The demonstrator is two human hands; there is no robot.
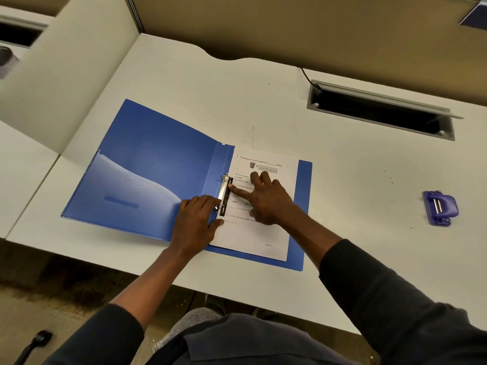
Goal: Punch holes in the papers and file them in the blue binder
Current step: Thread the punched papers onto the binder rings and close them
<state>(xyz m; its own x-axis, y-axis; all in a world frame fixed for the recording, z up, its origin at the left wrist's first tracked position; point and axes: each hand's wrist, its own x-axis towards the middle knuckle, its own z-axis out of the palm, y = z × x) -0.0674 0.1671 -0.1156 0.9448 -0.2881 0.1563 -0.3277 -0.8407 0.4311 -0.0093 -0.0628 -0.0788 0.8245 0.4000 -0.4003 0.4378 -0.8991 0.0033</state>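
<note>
The blue binder (147, 167) lies open flat on the white desk (355, 180). A printed paper (263, 235) rests on the binder's right half, its left edge at the metal ring mechanism (225, 194). My left hand (195, 222) sits at the spine, fingers curled against the lower ring and thumb on the paper's edge. My right hand (266, 198) lies spread on the paper, with its index finger pointing left and touching the ring bar. A purple hole punch (440, 208) stands apart at the far right of the desk.
A grey cable slot (382, 111) with an open flap is set into the desk behind the binder on the right. Beige partition walls (290, 30) close off the back and left. The desk's front edge runs just below the binder.
</note>
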